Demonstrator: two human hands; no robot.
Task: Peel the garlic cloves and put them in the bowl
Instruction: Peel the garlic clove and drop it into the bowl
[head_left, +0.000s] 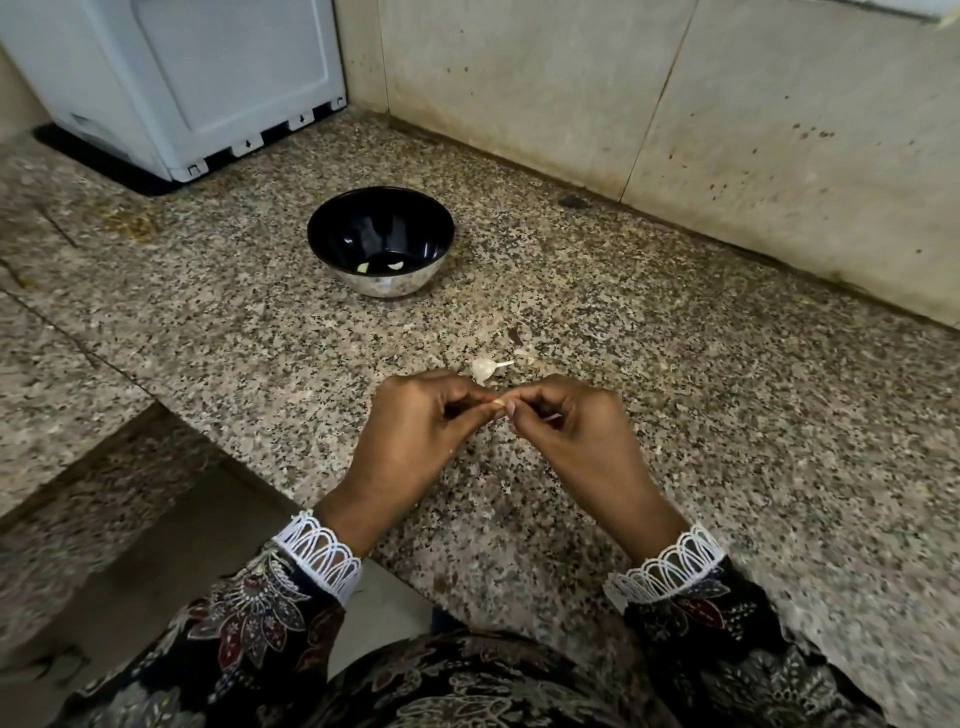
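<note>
The speckled granite surface (675, 415) carried a white appliance (197, 78) beyond the bowl (381, 270), to its left. The black bowl held two peeled garlic cloves (379, 267). Nearer the person than the bowl, the left hand (415, 426) and right hand (576, 431) met, fingers of both curled, pinching one small clove (500, 404) between them. Between bowl and hands lay a piece of garlic skin (485, 368).
</note>
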